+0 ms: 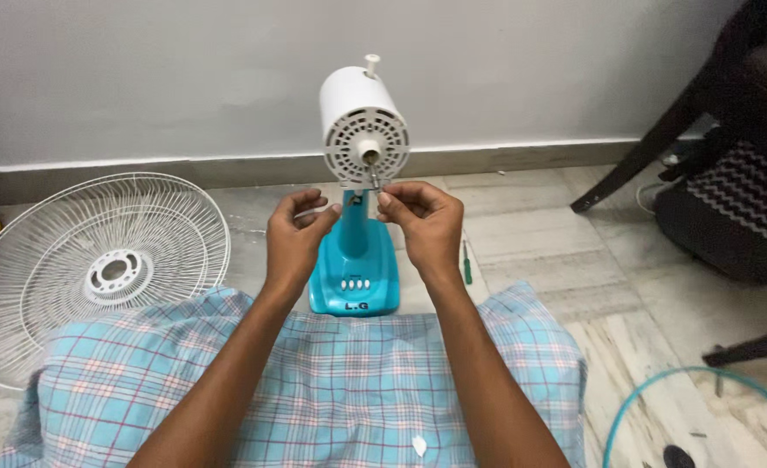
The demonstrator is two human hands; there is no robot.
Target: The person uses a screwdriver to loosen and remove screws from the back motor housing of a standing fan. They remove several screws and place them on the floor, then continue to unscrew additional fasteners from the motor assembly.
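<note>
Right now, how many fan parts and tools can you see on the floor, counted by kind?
Fan body, white motor on a blue stand, left hand and right hand at its shaft: 1
White wire guard: 1
Teal ring, partly out of view: 1
Green screwdriver: 1
Total: 4

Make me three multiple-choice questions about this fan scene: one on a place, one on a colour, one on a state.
1. Where does the white grille lie?
A. left of the person, on the floor
B. on the chair
C. on the motor

2. What colour is the fan stand?
A. red
B. turquoise
C. black

3. What state is the motor in?
A. blades fitted
B. bare, shaft exposed
C. boxed

Answers: 1 A, it lies flat by the left knee. 2 B, stand and base are turquoise. 3 B, no blades or grille; the right hand pinches at the shaft while the left hand is beside it.
</note>
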